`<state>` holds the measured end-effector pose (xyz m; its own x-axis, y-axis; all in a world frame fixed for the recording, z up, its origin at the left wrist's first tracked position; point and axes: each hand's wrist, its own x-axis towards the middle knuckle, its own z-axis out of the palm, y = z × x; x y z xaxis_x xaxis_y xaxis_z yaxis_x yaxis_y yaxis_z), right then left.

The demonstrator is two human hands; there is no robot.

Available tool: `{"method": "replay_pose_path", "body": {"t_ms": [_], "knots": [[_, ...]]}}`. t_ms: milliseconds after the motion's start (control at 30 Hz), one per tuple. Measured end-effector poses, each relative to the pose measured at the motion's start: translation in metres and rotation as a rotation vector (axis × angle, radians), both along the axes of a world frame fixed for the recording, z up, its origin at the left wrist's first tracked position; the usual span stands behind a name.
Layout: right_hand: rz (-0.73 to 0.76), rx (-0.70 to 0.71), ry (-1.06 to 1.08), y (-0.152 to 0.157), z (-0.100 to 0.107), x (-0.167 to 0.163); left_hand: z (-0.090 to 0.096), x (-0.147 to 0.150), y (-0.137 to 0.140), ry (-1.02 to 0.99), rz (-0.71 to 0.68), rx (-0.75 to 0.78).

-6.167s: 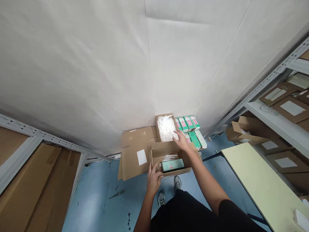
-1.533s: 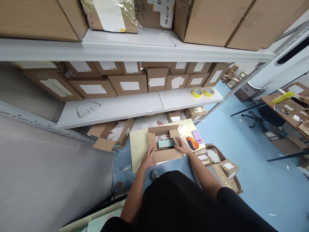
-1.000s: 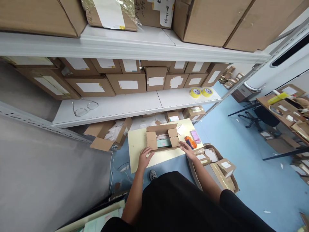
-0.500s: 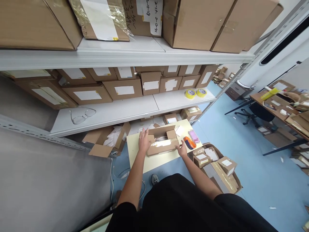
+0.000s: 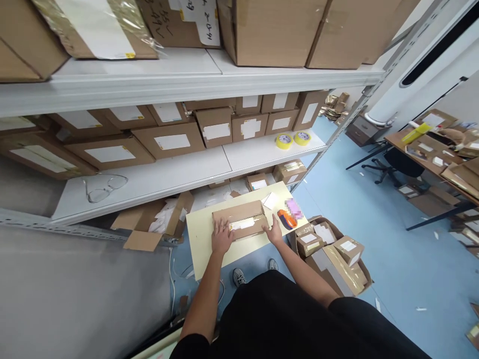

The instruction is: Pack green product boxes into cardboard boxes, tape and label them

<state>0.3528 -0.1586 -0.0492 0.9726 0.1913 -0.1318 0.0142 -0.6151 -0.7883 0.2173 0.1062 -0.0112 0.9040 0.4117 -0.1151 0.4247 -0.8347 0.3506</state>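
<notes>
A cardboard box (image 5: 245,228) with a white label lies on a pale yellow board (image 5: 202,259) in front of me. Its back flap (image 5: 237,211) stands up, and folded cardboard hides the inside. My left hand (image 5: 221,238) rests on the box's left end with its fingers spread. At the right front corner, my right hand (image 5: 274,231) touches the box, thumb apart from the fingers. Just beyond that hand lies an orange and blue tool (image 5: 287,219), its kind unclear, beside a blurred pink item (image 5: 294,208). A white paper piece (image 5: 269,200) sits behind the box.
Shelves (image 5: 187,172) with labelled cartons rise ahead, holding two yellow tape rolls (image 5: 284,141) and eyeglasses (image 5: 105,188). An open carton (image 5: 151,227) stands left of the board. To the right, a large carton (image 5: 368,271) holds smaller boxes. A desk (image 5: 396,139) stands farther right.
The box's end flaps have been folded in, covering the contents seen before. My left hand has moved from the back left edge down onto the left end. The view has shifted slightly.
</notes>
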Motion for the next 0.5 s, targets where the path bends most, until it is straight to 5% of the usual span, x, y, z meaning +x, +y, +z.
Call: {"method": "replay_pose_path", "body": {"t_ms": [233,500], "knots": [[0.046,-0.099,-0.207,-0.058,0.010,0.041,-0.005,0.002,-0.001,-0.052,0.014,0.097],[0.054,-0.209,0.087,-0.117,-0.021,0.111,-0.009,0.009,-0.003,-0.081,0.054,0.085]]}}
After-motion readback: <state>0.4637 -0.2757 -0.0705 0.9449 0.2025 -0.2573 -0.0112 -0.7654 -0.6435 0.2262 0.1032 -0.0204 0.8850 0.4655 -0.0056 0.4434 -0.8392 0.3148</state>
